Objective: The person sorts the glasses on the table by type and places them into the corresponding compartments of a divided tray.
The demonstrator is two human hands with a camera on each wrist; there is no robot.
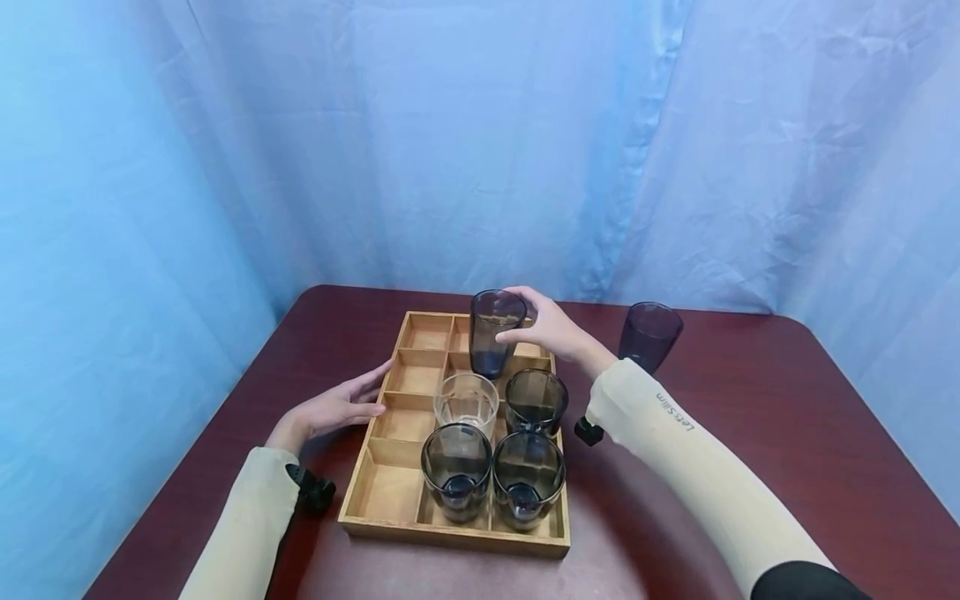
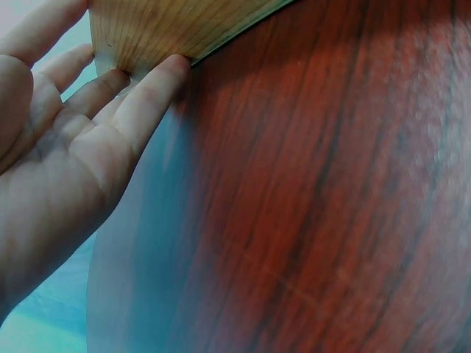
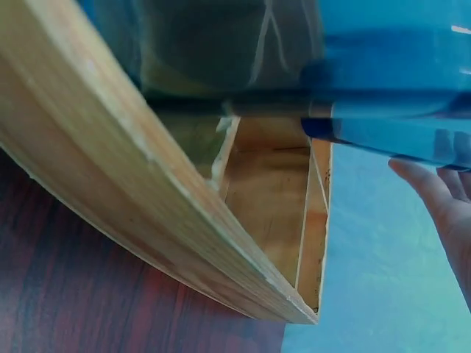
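Observation:
My right hand point(image 1: 551, 327) grips a dark blue tinted glass point(image 1: 489, 337), thumb on the near side, holding it nearly upright over the far half of a wooden compartment tray point(image 1: 450, 537). Whether its base touches the tray is unclear. Against the tray's left wall, the fingertips of my left hand point(image 1: 333, 410) rest with fingers fairly straight; the left wrist view shows them touching the wood point(image 2: 173, 26). Nearer in the tray stand a clear glass point(image 1: 465, 404), a smoky glass point(image 1: 536, 392) to its right, and two more smoky glasses, front middle point(image 1: 456, 467) and front right point(image 1: 528, 475).
A purple-tinted glass point(image 1: 651, 333) stands on the dark red table point(image 1: 750, 392), right of the tray and partly behind my right forearm. Light blue curtains point(image 1: 465, 150) surround the table at the back and sides. Each wrist carries a small black device.

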